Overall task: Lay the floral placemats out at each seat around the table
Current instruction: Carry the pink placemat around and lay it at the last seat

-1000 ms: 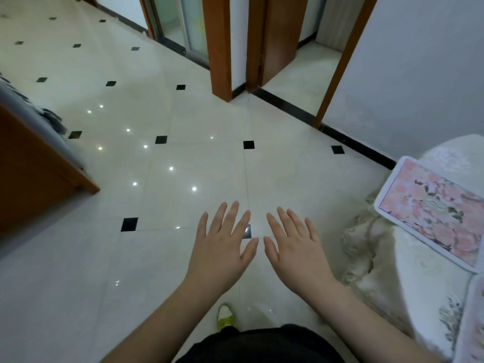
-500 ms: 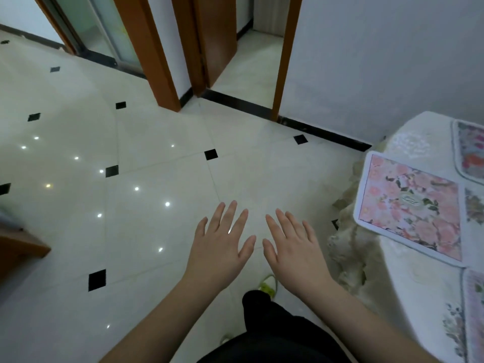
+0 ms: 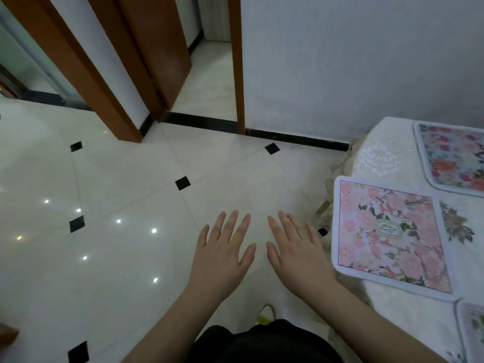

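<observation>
Head view: both hands hover palm-down, fingers spread, holding nothing, over the tiled floor. The right hand (image 3: 296, 252) is nearer than the left hand (image 3: 222, 254) to the pink floral placemat (image 3: 387, 237), lying just right on the table (image 3: 377, 158).

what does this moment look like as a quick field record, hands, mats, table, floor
left hand: open, palm down, fingers spread, empty, over the floor
right hand: open, palm down, empty, beside the table edge
pink placemat: flat on the table, near corner slightly over the edge
blue-bordered placemat: flat, farther along the table, cut off by the frame
third placemat: only a corner shows
table: covered by a pale embroidered cloth
floor: glossy pale tiles with black diamonds
</observation>
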{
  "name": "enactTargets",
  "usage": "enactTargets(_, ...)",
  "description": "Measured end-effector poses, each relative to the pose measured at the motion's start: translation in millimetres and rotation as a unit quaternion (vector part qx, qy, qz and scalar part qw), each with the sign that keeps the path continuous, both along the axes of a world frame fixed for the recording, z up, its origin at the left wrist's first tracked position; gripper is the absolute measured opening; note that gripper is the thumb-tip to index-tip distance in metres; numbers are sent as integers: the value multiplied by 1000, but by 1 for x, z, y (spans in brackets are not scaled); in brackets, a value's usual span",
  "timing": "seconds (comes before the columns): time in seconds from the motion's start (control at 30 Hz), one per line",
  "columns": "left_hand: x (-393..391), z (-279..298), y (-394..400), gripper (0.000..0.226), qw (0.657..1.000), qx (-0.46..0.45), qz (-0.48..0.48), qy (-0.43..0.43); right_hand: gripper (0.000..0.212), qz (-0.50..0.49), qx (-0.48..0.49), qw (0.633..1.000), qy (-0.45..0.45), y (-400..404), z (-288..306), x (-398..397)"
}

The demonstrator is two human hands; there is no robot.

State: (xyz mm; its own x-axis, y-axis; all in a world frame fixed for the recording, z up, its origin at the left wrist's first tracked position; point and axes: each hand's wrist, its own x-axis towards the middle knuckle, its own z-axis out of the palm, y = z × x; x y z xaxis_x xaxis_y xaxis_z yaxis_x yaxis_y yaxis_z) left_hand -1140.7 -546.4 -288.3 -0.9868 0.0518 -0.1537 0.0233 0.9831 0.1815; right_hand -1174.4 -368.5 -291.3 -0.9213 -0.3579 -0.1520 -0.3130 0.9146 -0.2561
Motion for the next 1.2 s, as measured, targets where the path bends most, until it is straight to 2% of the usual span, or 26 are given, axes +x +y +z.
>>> enactTargets(0.4, -153, 2, 1, 72, 991, 4, -130, 10, 57, -133, 7, 991, 9, 4, -5, -99)
enactTargets(0.73, -300, 17, -16, 69, 960, 0, -276, 36, 58, -278, 23, 960, 12, -11, 5, -179)
enactTargets(0.9, -336, 15, 23, 69, 928, 3, -372, 18, 57, -370, 46, 928, -5, 13, 0, -180)
enactTargets(1.1, -347, 11, 104, 57, 874, 26, -485, 27, 59, -472, 41, 880, -26, 57, -10, -169)
enactTargets(1.2, -353, 7, 148, 67, 843, 0, -538, 12, 58, -510, 34, 859, -25, 86, -11, -163)
